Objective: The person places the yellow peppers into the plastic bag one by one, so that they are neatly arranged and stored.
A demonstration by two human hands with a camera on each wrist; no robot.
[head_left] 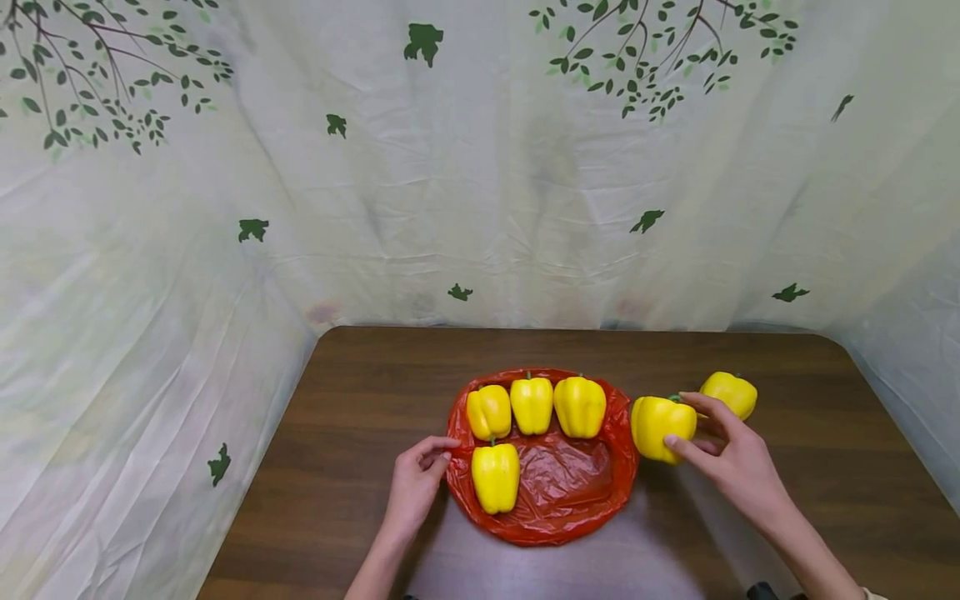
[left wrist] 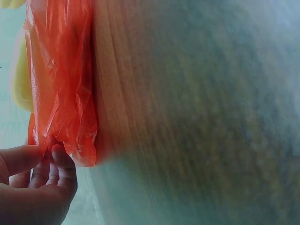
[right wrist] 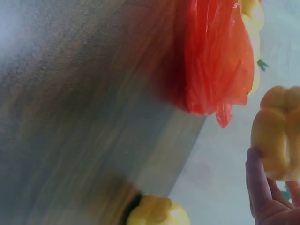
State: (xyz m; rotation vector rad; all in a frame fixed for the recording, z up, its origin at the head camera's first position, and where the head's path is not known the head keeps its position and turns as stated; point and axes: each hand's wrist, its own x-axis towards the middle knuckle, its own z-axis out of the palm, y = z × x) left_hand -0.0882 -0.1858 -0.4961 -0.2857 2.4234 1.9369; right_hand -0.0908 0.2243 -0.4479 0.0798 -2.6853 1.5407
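Observation:
My right hand [head_left: 738, 462] grips a yellow bell pepper [head_left: 660, 429] beside the right rim of a round container covered in red plastic [head_left: 558, 483]. In the right wrist view that same pepper [right wrist: 279, 133] is held up by the fingers. At the container's left rim, my left hand [head_left: 417, 483] pinches the red plastic [left wrist: 63, 84] between thumb and fingers. Inside, three yellow bell peppers [head_left: 532, 406] stand in a row along the back, and one more pepper [head_left: 496, 477] sits at the front left.
Another yellow bell pepper [head_left: 729, 395] lies on the brown wooden table [head_left: 360, 408], behind my right hand. A pale cloth with printed leaves [head_left: 487, 183] hangs behind the table and along its sides. Dark objects [head_left: 763, 591] show at the bottom edge.

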